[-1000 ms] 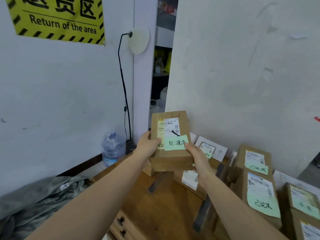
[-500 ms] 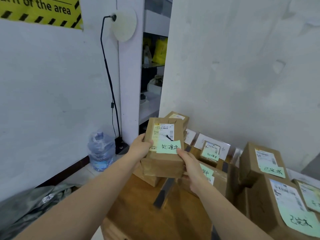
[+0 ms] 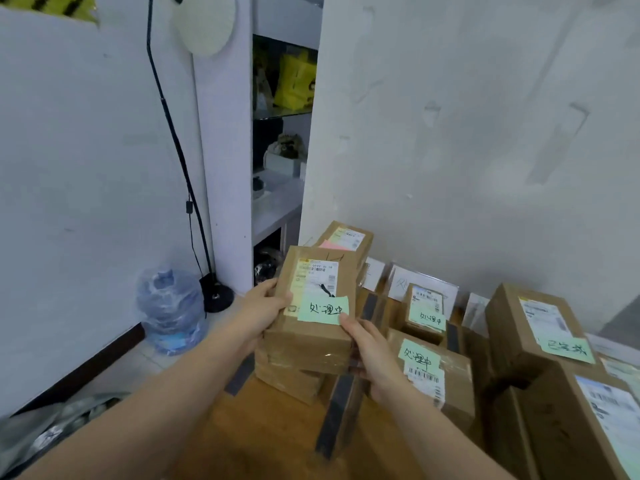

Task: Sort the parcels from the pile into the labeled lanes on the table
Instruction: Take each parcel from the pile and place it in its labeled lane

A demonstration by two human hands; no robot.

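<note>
Centrally, a person holds a brown parcel (image 3: pixel 308 341) in both hands over a wooden surface (image 3: pixel 277 441). The left hand (image 3: pixel 263 311) grips its 9 o'clock edge, fingers (image 3: pixel 270 296) curled round the side with the thumb on top. The right hand (image 3: pixel 374 358) grips the 5 o'clock corner, thumb pressed on top just beside a green note (image 3: pixel 323 310) with handwritten characters; its other fingers pass beneath, out of sight. A white shipping label (image 3: pixel 317 275) sits above the note.

Directly under the held parcel lies a stack (image 3: pixel 291 381) of flat brown parcels; whether the 2 touch cannot be told. At 12 o'clock, just behind, a rear parcel (image 3: pixel 346 237) carries a pink note. At 3 o'clock, a small parcel (image 3: pixel 424 303) and a wide parcel (image 3: pixel 457 368), both green-noted, sit between black tape strips (image 3: pixel 337 417) on the surface. Further toward 3 o'clock stand larger boxes (image 3: pixel 512 323), also green-noted.

At 9 o'clock, on the floor beside the surface, are a wrapped water bottle (image 3: pixel 169 306) and a black lamp base (image 3: pixel 216 296) against a white wall (image 3: pixel 86 168).
</note>
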